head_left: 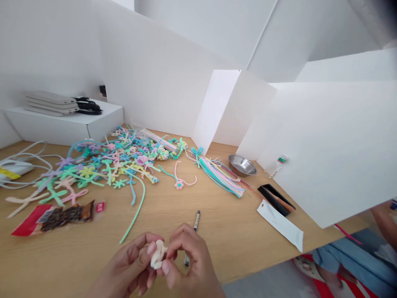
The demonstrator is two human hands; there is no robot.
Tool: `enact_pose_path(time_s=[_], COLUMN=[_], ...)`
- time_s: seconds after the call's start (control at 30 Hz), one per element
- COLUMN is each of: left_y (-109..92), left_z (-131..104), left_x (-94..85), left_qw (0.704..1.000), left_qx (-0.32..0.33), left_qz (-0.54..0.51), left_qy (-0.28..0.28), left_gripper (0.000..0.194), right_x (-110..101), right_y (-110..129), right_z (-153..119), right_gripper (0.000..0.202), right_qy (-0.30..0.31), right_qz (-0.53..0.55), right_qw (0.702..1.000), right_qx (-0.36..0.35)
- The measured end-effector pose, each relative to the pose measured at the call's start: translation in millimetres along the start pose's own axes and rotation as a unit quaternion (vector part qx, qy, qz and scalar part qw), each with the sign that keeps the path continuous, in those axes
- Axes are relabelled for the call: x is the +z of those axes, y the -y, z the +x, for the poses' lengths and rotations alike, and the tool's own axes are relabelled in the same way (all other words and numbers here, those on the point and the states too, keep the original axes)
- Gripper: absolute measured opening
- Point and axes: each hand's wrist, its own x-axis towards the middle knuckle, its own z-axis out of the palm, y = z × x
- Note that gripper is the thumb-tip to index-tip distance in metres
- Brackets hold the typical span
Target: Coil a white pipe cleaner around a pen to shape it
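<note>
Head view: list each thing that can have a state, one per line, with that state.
left hand: closed on the white pipe cleaner piece.
right hand: pinching the same piece.
white pipe cleaner piece: curled, held between both hands.
pen: lying flat on the table, partly behind the right hand.
metal bowl: upright; contents cannot be told.
snack packet: lying flat.
straight pipe cleaner bundle: lying fanned out.
laptops: closed, stacked.

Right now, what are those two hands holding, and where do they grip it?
Both hands pinch one small white fuzzy piece: the left hand holds its left side, the right hand its right side, fingertips meeting around it above the table.
</note>
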Motion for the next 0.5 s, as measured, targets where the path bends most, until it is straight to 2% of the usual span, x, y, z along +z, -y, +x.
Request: enact_pose_path(time_s=[0.27,0.33,0.5], left_y=[1.9,1.9,4.2], left_z=[-0.3,-0.3,0.5], left_x=[1.6,1.3,-4.4], left_qw=[0.999,0.997,0.996], left_qx=[0.028,0.039,0.078], left_qz=[0.024,0.038,0.037], left_qy=[-0.03,-0.045,-0.014], left_gripper=[0.035,0.034,0.035], right_x=[9.0,10.3,8.8], right_y=[-3.6,-2.4,1.4], right_z=[-2.7,-2.0,-4.1], right_gripper=[0.014,0.014,0.016], right_qy=[-0.053,-0.076,-0.107], right_qz=[-0.003,-0.021,-0.085], right_qw=[0.998,0.997,0.99], right_qx=[0.03,0.017,-0.031])
